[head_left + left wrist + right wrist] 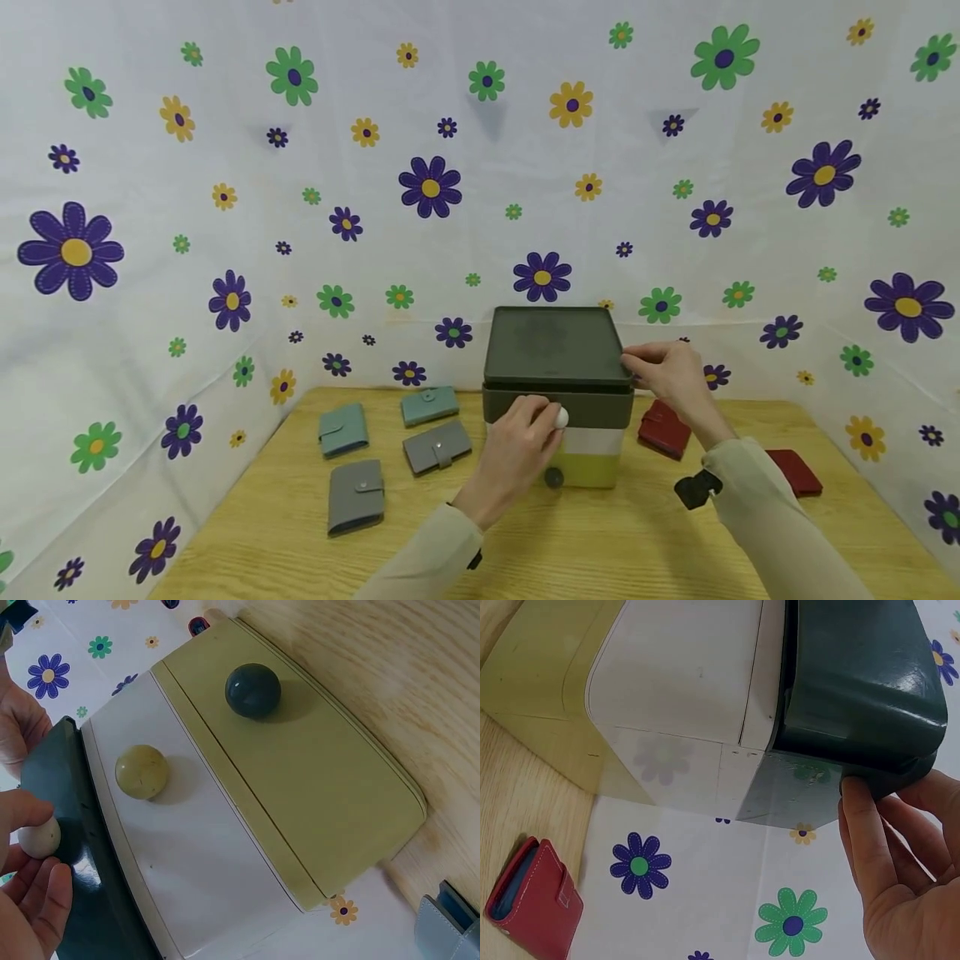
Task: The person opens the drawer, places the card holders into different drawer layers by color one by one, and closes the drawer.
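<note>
A small drawer box (pixel 553 342) with a dark green top stands on the table; its drawers are dark green, white and yellow-green. My left hand (pixel 521 442) pinches the round white knob (pixel 40 838) of the dark green top drawer (pixel 866 675). That drawer front sits slightly forward, with a dark gap behind it. At the upper right edge of the box, my right hand (pixel 671 375) grips the rim between thumb and fingers. The white drawer (pixel 202 847) has a yellow knob (pixel 142 772), and the yellow-green one (pixel 322 780) a dark knob (pixel 253 691).
Left of the box lie two teal wallets (pixel 343 429) (pixel 430 406) and two grey wallets (pixel 356 496) (pixel 438 447). Two red wallets (pixel 663 429) (pixel 795 472) lie to the right. A flower-patterned white cloth (pixel 480 242) hangs behind the wooden table (pixel 300 567).
</note>
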Action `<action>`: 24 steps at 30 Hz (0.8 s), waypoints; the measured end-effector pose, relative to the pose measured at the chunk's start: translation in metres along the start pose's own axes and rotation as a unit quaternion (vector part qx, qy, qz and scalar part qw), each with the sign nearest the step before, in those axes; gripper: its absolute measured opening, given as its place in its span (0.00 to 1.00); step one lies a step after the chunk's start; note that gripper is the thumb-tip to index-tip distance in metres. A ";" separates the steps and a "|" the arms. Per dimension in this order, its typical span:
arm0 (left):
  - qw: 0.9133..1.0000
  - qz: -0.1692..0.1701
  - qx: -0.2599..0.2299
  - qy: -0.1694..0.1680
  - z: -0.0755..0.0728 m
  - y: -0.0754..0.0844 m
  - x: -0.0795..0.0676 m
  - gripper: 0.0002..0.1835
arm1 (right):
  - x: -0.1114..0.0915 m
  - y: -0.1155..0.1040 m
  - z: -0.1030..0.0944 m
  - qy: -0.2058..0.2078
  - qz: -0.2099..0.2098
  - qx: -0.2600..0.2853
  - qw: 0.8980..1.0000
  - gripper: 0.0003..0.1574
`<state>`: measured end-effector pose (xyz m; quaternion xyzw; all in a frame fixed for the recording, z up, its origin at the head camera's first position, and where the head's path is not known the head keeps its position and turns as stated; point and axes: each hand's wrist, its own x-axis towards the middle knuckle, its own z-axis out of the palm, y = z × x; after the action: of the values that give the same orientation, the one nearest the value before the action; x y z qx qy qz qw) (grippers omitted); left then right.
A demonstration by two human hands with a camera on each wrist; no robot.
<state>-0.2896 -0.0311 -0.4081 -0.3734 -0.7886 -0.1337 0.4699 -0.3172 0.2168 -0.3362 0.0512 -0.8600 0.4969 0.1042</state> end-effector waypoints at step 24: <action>0.998 0.056 0.010 0.023 -0.017 0.010 -0.012 0.16 | -0.001 0.002 0.000 0.003 -0.004 0.004 1.000 0.24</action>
<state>-0.2685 -0.0394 -0.4103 -0.4090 -0.7566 -0.1084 0.4986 -0.3169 0.2179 -0.3379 0.0540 -0.8577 0.4997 0.1084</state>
